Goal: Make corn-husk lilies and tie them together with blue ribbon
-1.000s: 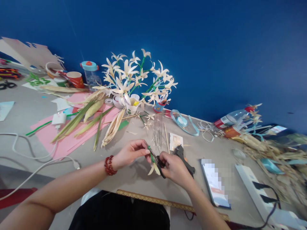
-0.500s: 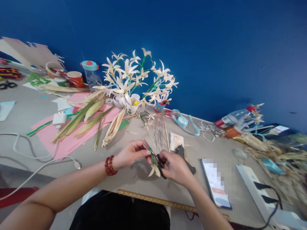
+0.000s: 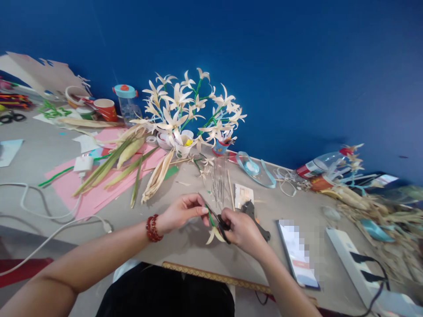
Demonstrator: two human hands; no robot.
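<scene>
For a neat cut, the one cream-petalled, green-stemmed flower (image 3: pixel 216 234) is probably best kept steady beside the one pair of black-handled metal scissors (image 3: pixel 224 223), the left hand (image 3: pixel 188 213) pinching its stem over the grey table's (image 3: pixel 178 251) near middle, the right hand (image 3: pixel 240 229) curled around the handles.

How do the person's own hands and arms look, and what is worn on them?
The left hand has a dark red beaded bracelet at its wrist. The right hand shows no bracelet. Both are ungloved, and no sleeves show.
</scene>
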